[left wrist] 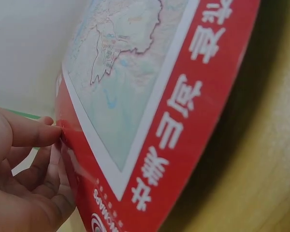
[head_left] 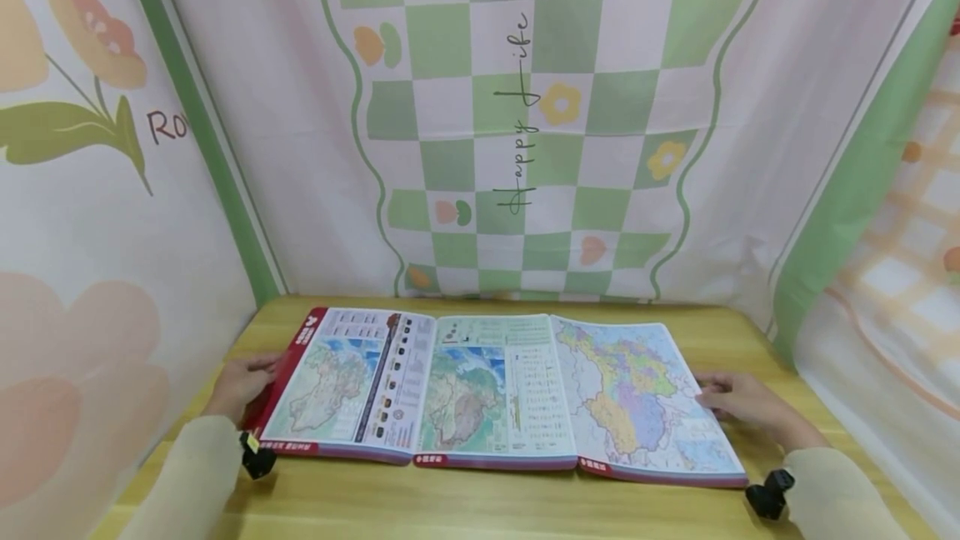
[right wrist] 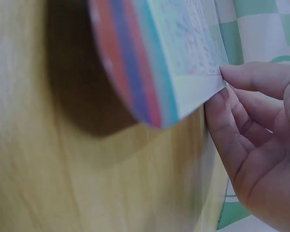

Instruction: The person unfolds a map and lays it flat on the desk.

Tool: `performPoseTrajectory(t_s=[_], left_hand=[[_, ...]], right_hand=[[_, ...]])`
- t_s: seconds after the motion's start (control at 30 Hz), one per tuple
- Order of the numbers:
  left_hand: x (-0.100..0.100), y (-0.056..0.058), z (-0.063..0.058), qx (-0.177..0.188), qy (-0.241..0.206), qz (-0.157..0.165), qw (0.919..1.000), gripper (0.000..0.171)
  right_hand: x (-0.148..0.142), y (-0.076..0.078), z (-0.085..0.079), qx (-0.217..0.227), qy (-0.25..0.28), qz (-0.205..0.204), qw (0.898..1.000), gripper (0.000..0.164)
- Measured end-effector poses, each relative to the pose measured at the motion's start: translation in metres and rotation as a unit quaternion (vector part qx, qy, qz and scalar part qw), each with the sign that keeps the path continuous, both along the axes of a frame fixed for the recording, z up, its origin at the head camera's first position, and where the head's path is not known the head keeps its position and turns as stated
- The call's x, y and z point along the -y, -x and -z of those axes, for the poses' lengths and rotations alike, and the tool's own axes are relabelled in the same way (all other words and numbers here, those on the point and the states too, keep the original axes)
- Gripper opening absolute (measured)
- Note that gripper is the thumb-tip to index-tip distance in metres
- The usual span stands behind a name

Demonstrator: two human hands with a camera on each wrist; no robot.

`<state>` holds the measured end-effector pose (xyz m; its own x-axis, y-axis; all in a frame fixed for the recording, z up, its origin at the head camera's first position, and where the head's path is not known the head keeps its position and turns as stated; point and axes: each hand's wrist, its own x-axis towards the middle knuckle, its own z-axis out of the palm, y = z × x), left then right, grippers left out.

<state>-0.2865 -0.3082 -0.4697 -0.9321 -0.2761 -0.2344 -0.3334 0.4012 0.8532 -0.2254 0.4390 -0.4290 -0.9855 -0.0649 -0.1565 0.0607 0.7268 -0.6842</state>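
A folding map (head_left: 491, 394) lies spread out in three panels, upside down to me, with creases between the panels. My left hand (head_left: 243, 383) pinches its red left edge; in the left wrist view the thumb (left wrist: 36, 131) presses near the red border (left wrist: 183, 130) with white characters. My right hand (head_left: 742, 402) holds the right edge beside the colourful panel (head_left: 637, 394). The right wrist view shows that thumb (right wrist: 261, 77) on top and curled fingers beneath the sheet's striped corner (right wrist: 135, 63), which stands off the wood and casts a shadow.
The map is over a yellow wood-grain table (head_left: 487, 507). Behind it hangs a curtain (head_left: 525, 148) with green checks and lettering; floral cloth (head_left: 75, 273) hangs at the left and more cloth (head_left: 900, 273) at the right. Black wrist cameras (head_left: 258, 457) are strapped on both sleeves.
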Motion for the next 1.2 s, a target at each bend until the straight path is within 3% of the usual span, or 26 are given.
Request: performPoseTrajectory(t_s=[0.23, 0.6, 0.97, 1.1, 1.2], left_hand=[[-0.004, 0.001, 0.004, 0.009, 0.019, -0.027, 0.9994, 0.043], [0.001, -0.003, 0.004, -0.017, -0.017, -0.001, 0.9997, 0.045], [-0.008, 0.001, 0.002, 0.001, -0.037, -0.02, 0.9991, 0.05], [-0.017, 0.001, -0.004, 0.0, -0.047, 0.012, 0.9988, 0.05], [-0.026, 0.0, -0.009, -0.017, -0.011, 0.056, 0.9982, 0.049]], right_hand=[[0.0, 0.003, 0.002, 0.022, 0.015, 0.011, 1.0, 0.057], [0.0, 0.005, 0.002, 0.018, 0.002, 0.02, 1.0, 0.055], [0.011, 0.0, -0.007, 0.002, 0.002, 0.007, 1.0, 0.056], [0.022, -0.001, -0.012, -0.02, -0.022, 0.002, 1.0, 0.055], [0.031, -0.001, -0.016, -0.055, -0.069, -0.004, 0.996, 0.052]])
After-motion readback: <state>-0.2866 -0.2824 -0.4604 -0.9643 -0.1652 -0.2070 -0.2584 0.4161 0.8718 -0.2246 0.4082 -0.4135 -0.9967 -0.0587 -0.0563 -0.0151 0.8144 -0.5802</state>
